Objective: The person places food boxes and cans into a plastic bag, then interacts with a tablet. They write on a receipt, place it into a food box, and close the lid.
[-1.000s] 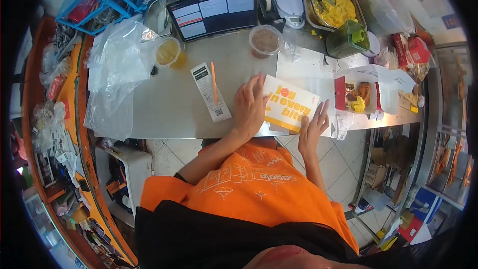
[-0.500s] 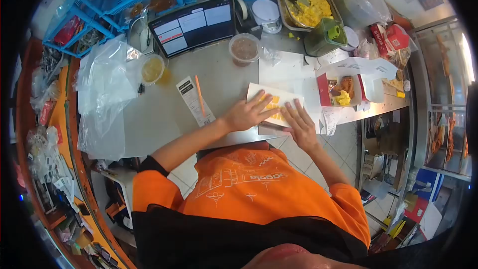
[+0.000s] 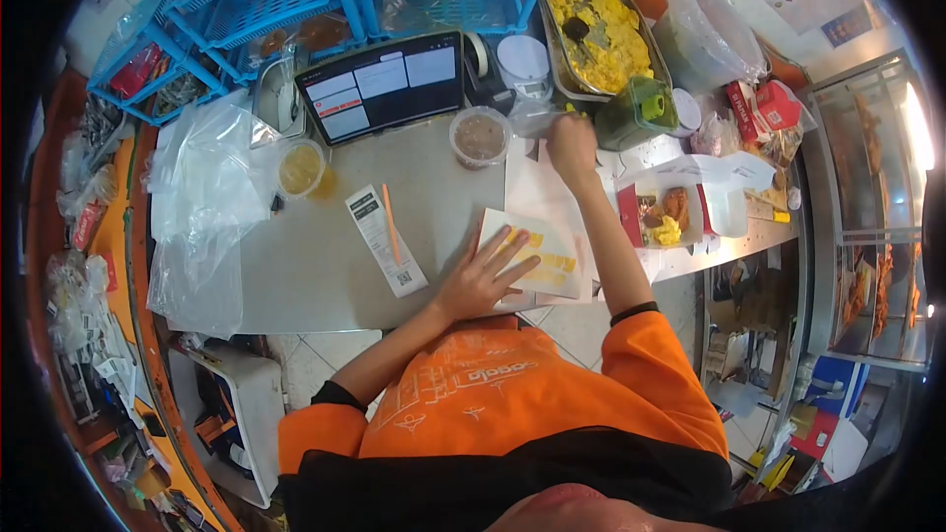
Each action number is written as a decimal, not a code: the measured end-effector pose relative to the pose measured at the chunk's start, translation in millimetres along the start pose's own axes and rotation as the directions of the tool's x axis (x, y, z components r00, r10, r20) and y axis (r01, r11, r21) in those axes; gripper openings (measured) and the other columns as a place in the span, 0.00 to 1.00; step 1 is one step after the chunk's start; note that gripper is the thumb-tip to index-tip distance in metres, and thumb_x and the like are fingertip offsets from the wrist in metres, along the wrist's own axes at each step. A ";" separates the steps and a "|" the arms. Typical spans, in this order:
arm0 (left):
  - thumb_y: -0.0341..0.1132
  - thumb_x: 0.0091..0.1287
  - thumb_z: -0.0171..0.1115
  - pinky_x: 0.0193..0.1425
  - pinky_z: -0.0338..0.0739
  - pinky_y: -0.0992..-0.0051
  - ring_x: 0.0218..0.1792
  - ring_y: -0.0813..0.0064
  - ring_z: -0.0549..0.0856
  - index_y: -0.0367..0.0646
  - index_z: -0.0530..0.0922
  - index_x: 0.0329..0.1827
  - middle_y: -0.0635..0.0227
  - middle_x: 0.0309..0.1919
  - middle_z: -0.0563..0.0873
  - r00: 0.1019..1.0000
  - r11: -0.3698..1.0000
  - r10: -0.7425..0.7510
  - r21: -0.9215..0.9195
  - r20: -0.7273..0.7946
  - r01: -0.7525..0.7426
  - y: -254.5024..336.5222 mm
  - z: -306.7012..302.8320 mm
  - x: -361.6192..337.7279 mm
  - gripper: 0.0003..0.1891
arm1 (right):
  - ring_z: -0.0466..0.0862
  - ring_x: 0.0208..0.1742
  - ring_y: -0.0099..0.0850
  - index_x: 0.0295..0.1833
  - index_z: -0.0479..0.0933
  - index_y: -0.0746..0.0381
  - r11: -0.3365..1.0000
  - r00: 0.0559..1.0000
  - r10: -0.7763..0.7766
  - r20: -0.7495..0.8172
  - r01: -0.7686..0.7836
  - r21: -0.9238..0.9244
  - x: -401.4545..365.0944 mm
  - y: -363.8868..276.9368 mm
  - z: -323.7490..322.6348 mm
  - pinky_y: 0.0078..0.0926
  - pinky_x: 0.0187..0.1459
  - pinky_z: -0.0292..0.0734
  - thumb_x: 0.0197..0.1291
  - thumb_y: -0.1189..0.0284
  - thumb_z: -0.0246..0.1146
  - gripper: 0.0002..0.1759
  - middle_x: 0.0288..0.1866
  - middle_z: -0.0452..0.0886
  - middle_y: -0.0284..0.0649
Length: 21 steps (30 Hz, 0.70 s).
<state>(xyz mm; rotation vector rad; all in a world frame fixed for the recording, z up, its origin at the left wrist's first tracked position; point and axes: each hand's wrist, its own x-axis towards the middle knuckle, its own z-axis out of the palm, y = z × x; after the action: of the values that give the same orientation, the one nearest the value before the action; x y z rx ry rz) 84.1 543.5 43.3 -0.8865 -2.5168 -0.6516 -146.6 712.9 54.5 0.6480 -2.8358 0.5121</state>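
Note:
My left hand [image 3: 480, 278] lies with fingers spread on a white paper piece with yellow printing [image 3: 545, 261], near the front of the counter. My right hand [image 3: 572, 146] is stretched to the back, its fingers closed and mostly hidden from above; what they hold cannot be made out. Beside it are a clear plastic piece [image 3: 535, 122] and a green-filled container [image 3: 631, 121]. A lidded cup of brown contents [image 3: 480, 139] stands to its left. To the right sits an open red-and-white box [image 3: 633, 215] with fried chicken and yellow rice.
A tablet [image 3: 389, 89] leans at the back beside a small white scale [image 3: 524, 67] and a tray of yellow rice [image 3: 645, 39]. A receipt [image 3: 384, 241], an orange stick [image 3: 391, 222], a yellow-liquid cup [image 3: 301, 168] and plastic bags [image 3: 202, 227] lie leftward. Blue baskets [image 3: 261, 5] stand behind.
My right hand has left the printed paper and reached back toward the green container. My left hand stays on the paper, which now lies nearer the counter's front. The view has shifted slightly.

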 end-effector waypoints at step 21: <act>0.58 0.60 0.67 0.77 0.55 0.44 0.71 0.54 0.72 0.56 0.76 0.67 0.58 0.71 0.73 0.997 0.993 -0.067 -0.096 -0.024 0.064 -0.3 3.8 0.3 0.33 | 0.80 0.60 0.42 0.56 0.79 0.65 0.860 0.843 0.071 -0.534 0.220 0.461 112.4 6.2 -25.4 0.45 0.58 0.76 0.62 0.71 0.66 0.18 0.61 0.78 0.54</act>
<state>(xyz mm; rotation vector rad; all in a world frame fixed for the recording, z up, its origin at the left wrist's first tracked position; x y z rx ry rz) 82.9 545.5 40.3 -0.8244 -2.5175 -0.8053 -246.5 684.3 104.8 0.5754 -2.1289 1.2364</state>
